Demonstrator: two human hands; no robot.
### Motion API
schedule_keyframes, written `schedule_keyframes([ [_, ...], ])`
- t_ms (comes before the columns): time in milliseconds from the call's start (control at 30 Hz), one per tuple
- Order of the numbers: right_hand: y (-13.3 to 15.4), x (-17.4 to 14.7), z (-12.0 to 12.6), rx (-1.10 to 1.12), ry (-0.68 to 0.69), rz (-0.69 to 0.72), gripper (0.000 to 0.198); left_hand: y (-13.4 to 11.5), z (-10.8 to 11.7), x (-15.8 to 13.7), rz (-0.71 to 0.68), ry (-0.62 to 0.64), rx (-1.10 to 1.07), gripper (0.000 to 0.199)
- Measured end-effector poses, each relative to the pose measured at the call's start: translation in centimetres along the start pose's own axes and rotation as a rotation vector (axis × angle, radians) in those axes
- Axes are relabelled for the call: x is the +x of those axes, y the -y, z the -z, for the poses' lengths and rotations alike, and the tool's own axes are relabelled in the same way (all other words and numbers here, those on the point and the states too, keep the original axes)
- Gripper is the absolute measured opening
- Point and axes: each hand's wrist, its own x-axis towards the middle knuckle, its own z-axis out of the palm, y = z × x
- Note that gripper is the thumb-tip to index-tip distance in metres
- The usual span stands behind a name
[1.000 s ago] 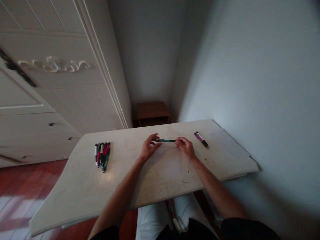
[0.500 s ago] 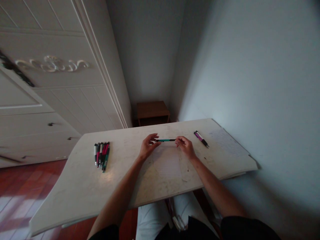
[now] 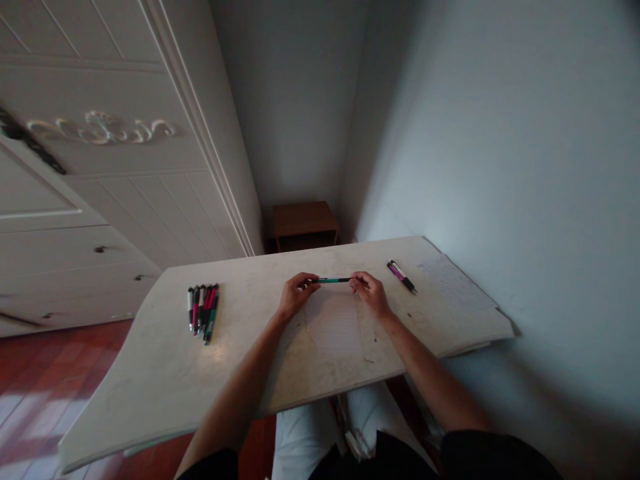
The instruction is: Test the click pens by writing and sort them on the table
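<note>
A teal and black pen [image 3: 334, 281] lies level between my two hands, above the far end of a lined paper sheet [image 3: 337, 327]. My left hand [image 3: 297, 293] pinches its left end between thumb and fingers. At the other end, the black grip is held in the fingertips of my right hand [image 3: 369, 291]. Off to the left, a bunch of several pens [image 3: 203, 312] in white, pink, black and teal rests on the white tabletop [image 3: 240, 360]. To the right of my right hand lie a purple pen and a white pen [image 3: 401, 277], close together.
A sheet with handwriting [image 3: 457, 283] lies at the table's right end, by the pale wall [image 3: 525, 187]. A white cabinet [image 3: 150, 153] rises at the left. Beyond the far edge stands a small brown wooden table [image 3: 305, 217].
My left fingers have closed onto the left end of the pen; they were more spread before. My right hand keeps its hold, almost unmoved.
</note>
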Motion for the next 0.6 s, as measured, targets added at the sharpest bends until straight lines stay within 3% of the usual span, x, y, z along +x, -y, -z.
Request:
schedule_keyframes([
  [133,-0.02,0.04,0.03,-0.013,-0.008,0.012,0.026,0.01,-0.18,0.0,-0.023,-0.034,-0.066,0.052],
  [267,-0.03,0.03,0.02,-0.001,-0.016,0.001,0.028,-0.38,-0.2,-0.1,-0.013,-0.055,0.069,0.038],
  [367,0.06,0.02,0.0,0.002,-0.017,-0.003,0.028,-0.56,-0.04,-0.13,-0.005,-0.042,0.17,0.045],
  [467,0.03,0.04,0.03,0.007,-0.024,-0.002,0.028,-0.39,0.06,-0.11,0.053,0.02,0.143,0.047],
  [600,-0.17,0.11,0.13,0.022,-0.037,-0.011,0.03,-0.04,0.04,-0.02,0.048,0.026,0.068,0.032],
])
